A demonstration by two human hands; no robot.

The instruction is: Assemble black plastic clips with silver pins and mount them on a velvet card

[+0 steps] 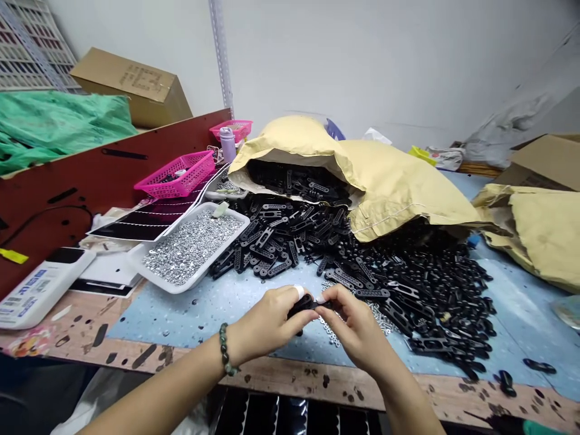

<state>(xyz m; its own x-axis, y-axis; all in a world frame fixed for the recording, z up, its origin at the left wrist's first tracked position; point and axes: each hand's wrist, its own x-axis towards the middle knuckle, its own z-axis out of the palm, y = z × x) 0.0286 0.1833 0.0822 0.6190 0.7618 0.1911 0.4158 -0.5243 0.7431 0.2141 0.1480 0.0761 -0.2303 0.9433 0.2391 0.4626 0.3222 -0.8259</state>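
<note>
Over the blue mat (pixel 199 317), left hand (pixel 268 316) and right hand (pixel 357 326) thumb to thumb, grip tight on perhaps one black piece (pixel 302 304).

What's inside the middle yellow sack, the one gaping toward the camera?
Dark, elongated parts with holes fill the visible mouth of the yellow sack. Anything deeper is hidden behind those front parts and under the sack's top.

Small-parts workshop, worktable (pixel 267 371) heaped with black parts (pixel 444 296), tray (pixel 193 284) of metal pieces (pixel 193 244), bulging yellow sacks (pixel 403 181)
</note>
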